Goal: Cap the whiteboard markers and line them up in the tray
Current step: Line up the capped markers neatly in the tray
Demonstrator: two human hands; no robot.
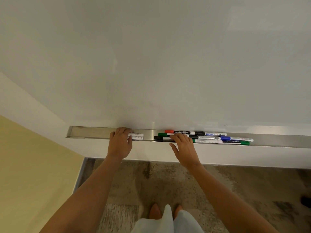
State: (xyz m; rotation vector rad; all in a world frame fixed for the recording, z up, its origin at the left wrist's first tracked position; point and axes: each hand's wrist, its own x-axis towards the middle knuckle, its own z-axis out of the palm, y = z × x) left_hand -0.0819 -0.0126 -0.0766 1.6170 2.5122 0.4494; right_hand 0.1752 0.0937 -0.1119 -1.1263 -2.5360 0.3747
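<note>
- Fingers (180, 138) of my right hand (185, 149) lie spread flat across the markers (210, 137) bunched in the metal tray (94, 132), gripping nothing as far as I can tell.
- Left hand (119, 143) curls over one end of a white marker (137, 136) lying apart, further left in the tray; can't tell if it's actually gripped.

Even, soft indoor light, faint glare on whiteboard (151, 56), wide-angle bending at edges, slight overall softness, weak shadows.
</note>
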